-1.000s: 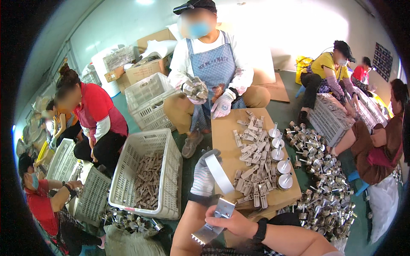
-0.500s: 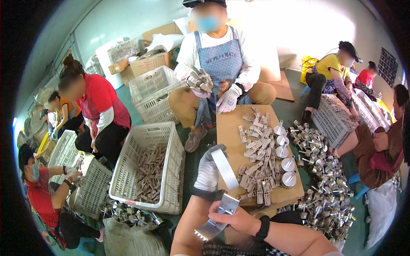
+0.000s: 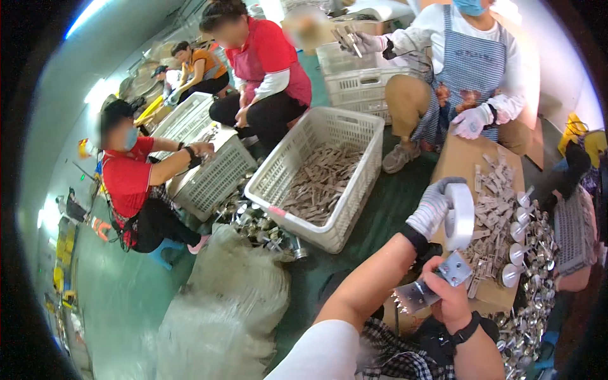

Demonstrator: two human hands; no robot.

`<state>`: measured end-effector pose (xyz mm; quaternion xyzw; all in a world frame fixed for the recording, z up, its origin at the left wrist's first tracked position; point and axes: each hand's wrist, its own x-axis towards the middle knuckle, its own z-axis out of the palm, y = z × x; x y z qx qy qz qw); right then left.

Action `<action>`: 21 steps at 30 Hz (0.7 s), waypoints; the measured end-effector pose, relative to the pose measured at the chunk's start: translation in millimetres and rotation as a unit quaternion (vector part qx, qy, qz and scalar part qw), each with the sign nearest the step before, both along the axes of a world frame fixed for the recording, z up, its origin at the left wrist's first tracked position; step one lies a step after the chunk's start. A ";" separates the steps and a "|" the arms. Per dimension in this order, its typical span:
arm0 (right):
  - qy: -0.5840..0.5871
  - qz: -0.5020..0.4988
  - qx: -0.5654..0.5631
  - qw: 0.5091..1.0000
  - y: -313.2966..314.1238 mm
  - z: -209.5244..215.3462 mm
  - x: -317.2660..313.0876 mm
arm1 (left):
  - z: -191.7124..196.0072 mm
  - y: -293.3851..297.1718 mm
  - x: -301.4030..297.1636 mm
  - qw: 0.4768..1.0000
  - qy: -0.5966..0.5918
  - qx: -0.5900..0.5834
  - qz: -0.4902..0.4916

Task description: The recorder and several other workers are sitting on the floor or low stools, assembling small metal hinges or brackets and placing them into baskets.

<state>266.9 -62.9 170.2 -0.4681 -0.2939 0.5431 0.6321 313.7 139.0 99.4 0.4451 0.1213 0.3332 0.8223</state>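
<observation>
My left hand (image 3: 430,212), in a striped knit glove, is closed on a wide roll of white tape (image 3: 463,221), held over the near left part of a cardboard box. Just below it, my bare right hand (image 3: 453,303) grips a bent, shiny metal tape cutter (image 3: 415,297) with a toothed edge pointing left. The roll and the cutter are apart. On the box top (image 3: 457,161) lies a heap of grey metal clips (image 3: 491,209), with a row of round metal discs with stems (image 3: 517,254) along its right side.
A white plastic crate (image 3: 361,209) of clips stands left of the box. Many metal discs (image 3: 538,285) lie on the floor to the right. Across the box sits a co-worker in a checked apron (image 3: 472,69), holding clips (image 3: 347,41). A plastic sack (image 3: 221,304) lies at lower left.
My view has swung left, so the box and my hands appear further right. The tape roll has turned, showing its ring side. The co-worker opposite has stretched out the hand with clips.
</observation>
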 end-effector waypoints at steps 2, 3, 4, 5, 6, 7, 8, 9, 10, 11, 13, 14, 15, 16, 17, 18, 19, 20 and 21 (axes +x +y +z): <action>0.006 0.005 -0.010 1.000 0.5 -5.6 -4.2 | -8.2 4.1 -3.9 1.000 0.012 -0.007 0.016; 0.004 0.002 -0.012 1.000 0.2 -6.3 -2.0 | -5.3 2.9 -1.6 1.000 0.008 -0.008 0.013; -0.003 -0.002 -0.016 1.000 0.3 -7.5 -0.2 | -2.9 3.1 -0.4 1.000 0.007 -0.009 0.013; -0.007 -0.005 -0.018 1.000 0.5 -7.8 0.9 | -0.8 3.8 0.4 1.000 0.002 -0.013 0.003; -0.011 -0.006 -0.021 1.000 0.8 -8.1 1.7 | -0.2 5.1 1.0 1.000 -0.003 -0.018 -0.005; -0.005 -0.002 -0.021 1.000 0.9 -7.8 2.2 | 0.2 5.8 1.8 1.000 -0.003 -0.020 -0.004; -0.003 -0.001 -0.022 1.000 0.9 -8.3 2.3 | 0.5 6.3 2.5 1.000 0.005 -0.011 -0.001; 0.000 0.000 -0.023 1.000 1.1 -8.6 2.8 | 0.6 6.6 3.5 1.000 0.014 -0.001 0.002; 0.002 0.001 -0.023 1.000 1.2 -9.9 3.1 | 0.5 6.7 3.9 1.000 0.013 -0.002 0.002; 0.004 0.001 -0.024 1.000 1.2 -10.9 3.3 | 0.1 6.6 3.9 1.000 0.009 -0.002 0.002; 0.008 0.003 -0.022 1.000 1.2 -12.2 3.8 | 0.6 7.1 3.5 1.000 0.006 0.000 0.002; 0.009 0.005 -0.022 1.000 1.0 -12.7 3.9 | 0.7 7.3 3.0 1.000 0.011 -0.001 0.002; 0.010 0.004 -0.021 1.000 1.2 -12.8 4.0 | 2.3 7.0 2.5 1.000 0.016 -0.002 0.001; 0.007 0.004 -0.022 1.000 1.2 -12.9 4.1 | 3.9 6.4 2.0 1.000 0.016 -0.003 0.000; 0.006 0.003 -0.023 1.000 1.1 -12.7 4.1 | 5.4 5.6 1.6 1.000 0.015 -0.014 -0.005; 0.005 0.002 -0.024 1.000 0.9 -12.8 3.7 | 5.9 4.7 0.7 0.999 0.016 -0.026 -0.009; 0.006 0.002 -0.025 1.000 0.7 -12.4 3.3 | 6.4 4.3 0.0 0.999 0.016 -0.027 -0.009; 0.006 0.001 -0.026 1.000 0.7 -12.3 3.2 | 7.2 4.0 -0.4 1.000 0.023 -0.018 -0.008; 0.006 0.001 -0.027 1.000 0.5 -11.8 3.0 | 7.7 4.0 -0.8 0.999 0.031 -0.010 -0.006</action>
